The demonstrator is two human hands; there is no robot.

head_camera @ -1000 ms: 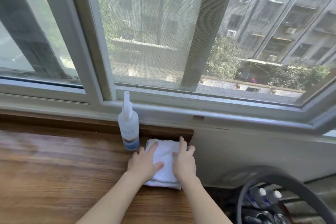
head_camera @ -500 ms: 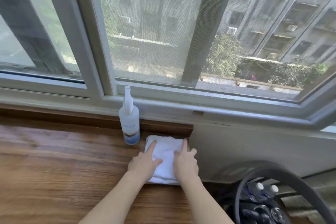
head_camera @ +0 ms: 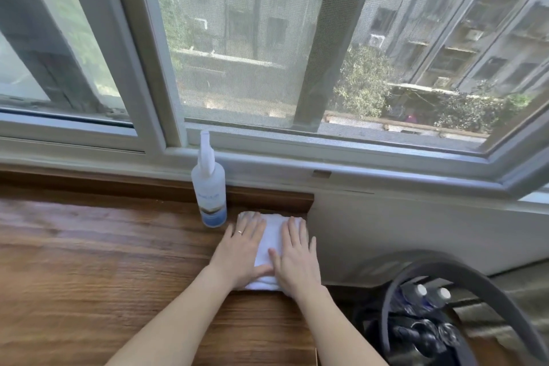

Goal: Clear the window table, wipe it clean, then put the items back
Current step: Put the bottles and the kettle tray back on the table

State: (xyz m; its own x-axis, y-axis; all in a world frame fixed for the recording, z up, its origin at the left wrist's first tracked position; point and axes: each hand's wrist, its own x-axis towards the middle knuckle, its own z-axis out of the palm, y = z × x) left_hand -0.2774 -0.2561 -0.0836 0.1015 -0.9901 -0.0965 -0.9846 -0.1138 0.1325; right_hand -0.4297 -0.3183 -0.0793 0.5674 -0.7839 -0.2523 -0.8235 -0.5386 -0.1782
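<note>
A folded white cloth (head_camera: 271,239) lies at the far right corner of the wooden window table (head_camera: 104,261), against the raised back edge. My left hand (head_camera: 242,252) lies flat on the cloth's left half, fingers straight, a ring on one finger. My right hand (head_camera: 297,258) presses flat on the right half, its fingers reaching the cloth's far edge. A white spray bottle (head_camera: 208,187) stands upright just left of the cloth, close to my left hand and apart from it.
The window frame (head_camera: 267,157) and glass rise right behind the table. The table ends at its right edge beside my right hand; below it a white wall, a grey curved tube (head_camera: 463,273) and several capped bottles (head_camera: 427,296) sit on the floor.
Both hands have spread from pointing fingers to flat palms on the cloth and slid it slightly toward the back edge. The bottle has stayed in place.
</note>
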